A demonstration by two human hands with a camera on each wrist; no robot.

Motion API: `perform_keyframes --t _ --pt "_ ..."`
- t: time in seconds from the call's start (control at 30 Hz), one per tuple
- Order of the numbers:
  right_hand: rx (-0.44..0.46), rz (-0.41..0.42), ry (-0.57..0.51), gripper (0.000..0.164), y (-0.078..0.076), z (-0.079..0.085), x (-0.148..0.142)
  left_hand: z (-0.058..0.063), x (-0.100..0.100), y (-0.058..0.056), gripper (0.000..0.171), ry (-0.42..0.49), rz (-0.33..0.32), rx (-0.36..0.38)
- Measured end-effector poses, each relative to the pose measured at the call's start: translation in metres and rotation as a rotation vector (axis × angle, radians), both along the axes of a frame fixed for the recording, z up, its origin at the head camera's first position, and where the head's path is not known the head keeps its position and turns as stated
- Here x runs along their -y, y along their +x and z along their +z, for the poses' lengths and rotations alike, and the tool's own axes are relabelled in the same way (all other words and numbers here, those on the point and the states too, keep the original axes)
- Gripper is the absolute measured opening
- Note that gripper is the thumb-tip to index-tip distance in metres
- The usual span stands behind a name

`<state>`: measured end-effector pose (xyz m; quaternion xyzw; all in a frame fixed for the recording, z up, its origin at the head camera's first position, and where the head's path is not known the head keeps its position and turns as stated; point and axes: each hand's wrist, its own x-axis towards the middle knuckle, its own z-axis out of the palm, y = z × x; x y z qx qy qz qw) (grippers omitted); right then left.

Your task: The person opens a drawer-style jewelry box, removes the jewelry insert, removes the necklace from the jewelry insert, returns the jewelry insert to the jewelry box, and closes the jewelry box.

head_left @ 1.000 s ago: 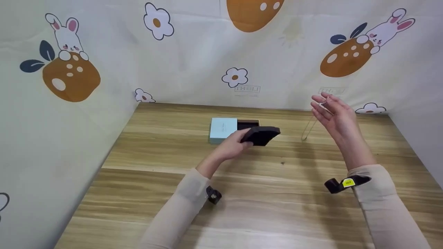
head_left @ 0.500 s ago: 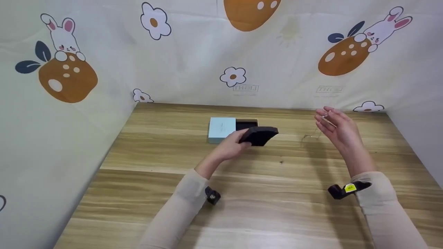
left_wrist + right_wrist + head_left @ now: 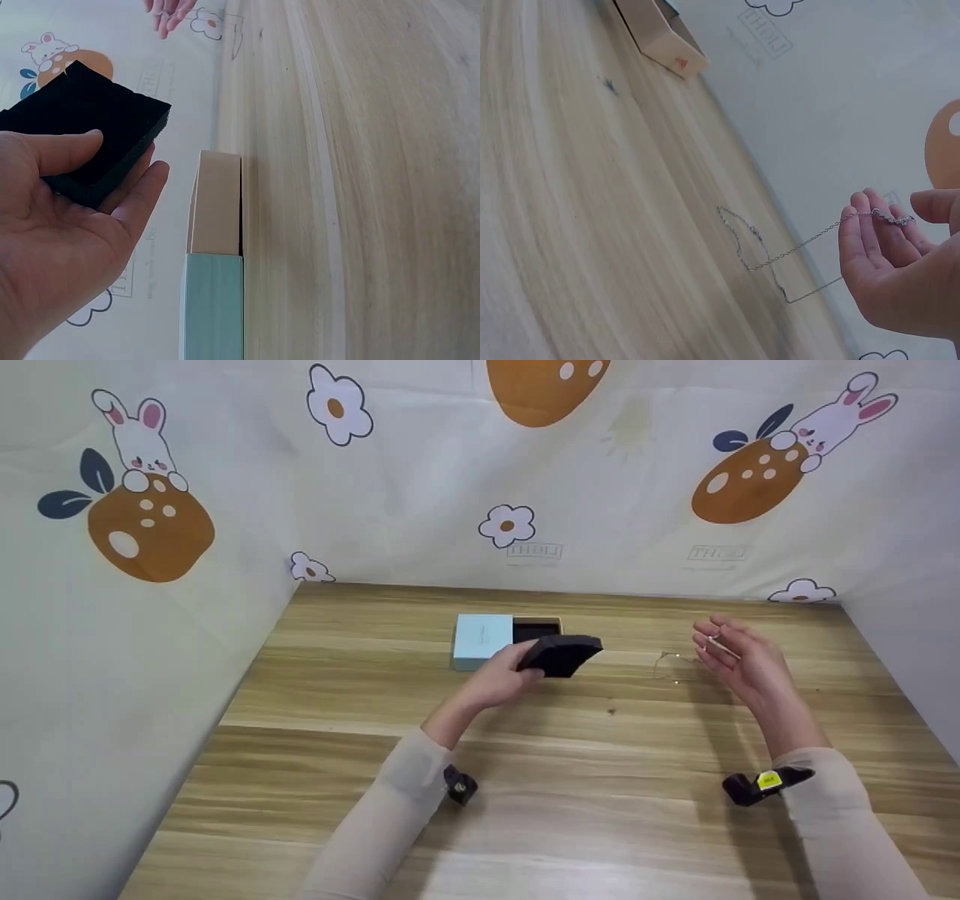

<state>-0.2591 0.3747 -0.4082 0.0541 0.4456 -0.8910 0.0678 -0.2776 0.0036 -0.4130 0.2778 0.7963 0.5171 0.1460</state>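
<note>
My left hand (image 3: 501,681) pinches a black foam pad (image 3: 564,654) between thumb and fingers, holding it tilted above the table beside a small box. In the right wrist view, my right hand (image 3: 900,262) has its palm turned up, with a thin silver necklace (image 3: 893,220) draped across the fingers. The thumb stands apart from the chain. Two strands run down from this hand, and the rest of the chain lies in a loose loop on the table. The box has a light blue sleeve (image 3: 482,641) and a partly pulled-out drawer (image 3: 216,202) with a dark inside.
The wood-grain table (image 3: 525,780) meets a patterned cloth backdrop (image 3: 405,510) at the back and sides. A small black camera (image 3: 460,784) is strapped to the left wrist, another camera (image 3: 750,787) to the right.
My right hand has come down and slightly right, toward the table. The necklace's hanging end has settled into a loop on the wood. My left hand and the foam pad have barely moved.
</note>
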Motion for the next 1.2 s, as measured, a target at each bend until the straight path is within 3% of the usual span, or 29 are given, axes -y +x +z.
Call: perform_keyframes --t 0.67,1.0,1.2 --pt "0.088 0.043 0.06 0.02 0.002 -0.018 -0.019 -0.002 0.002 0.001 0.045 -0.033 0.026 0.0" --pt "0.086 0.079 0.038 0.027 0.002 -0.024 -0.024 -0.004 0.002 0.0 0.044 -0.014 0.028 0.013" --pt "0.115 0.059 0.103 0.028 0.003 -0.025 -0.028 -0.005 0.001 -0.001 0.044 -0.031 0.034 0.002"
